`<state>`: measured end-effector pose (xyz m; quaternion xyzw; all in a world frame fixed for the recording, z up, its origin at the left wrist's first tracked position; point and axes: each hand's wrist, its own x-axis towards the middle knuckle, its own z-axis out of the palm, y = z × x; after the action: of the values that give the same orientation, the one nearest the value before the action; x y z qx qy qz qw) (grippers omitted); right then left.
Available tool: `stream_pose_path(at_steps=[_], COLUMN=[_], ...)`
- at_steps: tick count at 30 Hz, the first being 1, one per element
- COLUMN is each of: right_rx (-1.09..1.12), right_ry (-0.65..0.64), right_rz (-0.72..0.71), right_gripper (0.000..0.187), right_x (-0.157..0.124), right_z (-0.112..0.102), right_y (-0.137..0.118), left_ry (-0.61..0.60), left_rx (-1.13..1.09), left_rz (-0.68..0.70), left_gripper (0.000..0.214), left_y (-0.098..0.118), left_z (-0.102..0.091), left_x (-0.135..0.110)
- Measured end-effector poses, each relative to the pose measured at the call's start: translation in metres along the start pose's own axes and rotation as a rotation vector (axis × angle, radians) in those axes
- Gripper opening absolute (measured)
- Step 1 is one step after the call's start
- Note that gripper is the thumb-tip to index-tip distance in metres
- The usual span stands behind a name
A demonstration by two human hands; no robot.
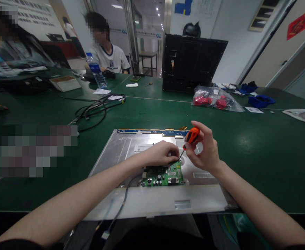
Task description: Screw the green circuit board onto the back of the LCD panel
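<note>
My right hand (206, 149) is closed round the orange and black handle of a screwdriver (192, 134). Its thin shaft slants down to the upper right corner of a green circuit board (164, 176). Beside that tip, my left hand (163, 152) has its fingers pinched together low over the board's upper edge; what they hold, if anything, is hidden. The board lies on the silvery metal back of a display panel (110, 156), which rests flat at the table's near edge. A narrow blue circuit strip (152, 133) runs along the panel's far side.
On the green table (246, 146) stand a black monitor (194, 62) and a water bottle (97, 71). Coiled black cables (95, 109) lie to the left. A clear bag of red parts (216, 100) and a blue tray (261, 101) are at right. Other people sit across and left.
</note>
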<state>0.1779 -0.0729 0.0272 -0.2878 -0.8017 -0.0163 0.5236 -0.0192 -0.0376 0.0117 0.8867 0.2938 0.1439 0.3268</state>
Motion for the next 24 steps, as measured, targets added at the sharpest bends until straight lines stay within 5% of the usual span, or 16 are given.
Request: stream_pose_path(at_steps=[24], right_rx=[-0.026], right_ry=[0.049], right_rz=[-0.029], right_gripper=[0.063], right_x=[0.0007], right_z=[0.0028], right_y=[0.0016], left_ry=[-0.002], left_rx=[0.01], left_rz=[-0.007], left_gripper=[0.007], left_y=[0.0032], left_z=[-0.0024], left_x=[-0.001])
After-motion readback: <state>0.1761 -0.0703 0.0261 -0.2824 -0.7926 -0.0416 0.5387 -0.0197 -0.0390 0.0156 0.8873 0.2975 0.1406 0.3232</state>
